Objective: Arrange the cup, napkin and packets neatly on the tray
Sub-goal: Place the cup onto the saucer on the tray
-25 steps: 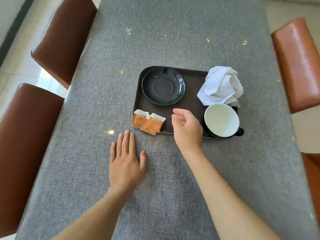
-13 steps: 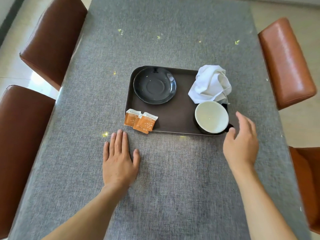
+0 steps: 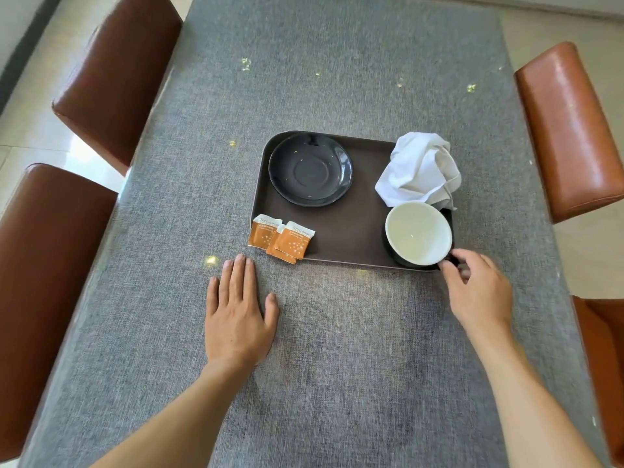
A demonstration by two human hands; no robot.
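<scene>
A dark brown tray (image 3: 351, 228) lies on the grey tablecloth. In its near right corner stands a cup (image 3: 418, 238), black outside and white inside. My right hand (image 3: 479, 292) has its thumb and fingers pinched on the cup's handle. A crumpled white napkin (image 3: 418, 172) sits just behind the cup in the far right corner. A black saucer (image 3: 310, 170) rests at the far left of the tray. Orange packets (image 3: 282, 239) overlap on the tray's near left rim, partly hanging over it. My left hand (image 3: 238, 314) lies flat on the cloth below the packets, holding nothing.
The table (image 3: 337, 366) carries a grey cloth. Brown leather chairs stand on the left (image 3: 114, 62), near left (image 3: 40, 282), right (image 3: 567, 130) and near right (image 3: 604, 366).
My right hand swung from the tray's near middle rim to the right and now pinches the cup's handle. My left hand has stayed flat.
</scene>
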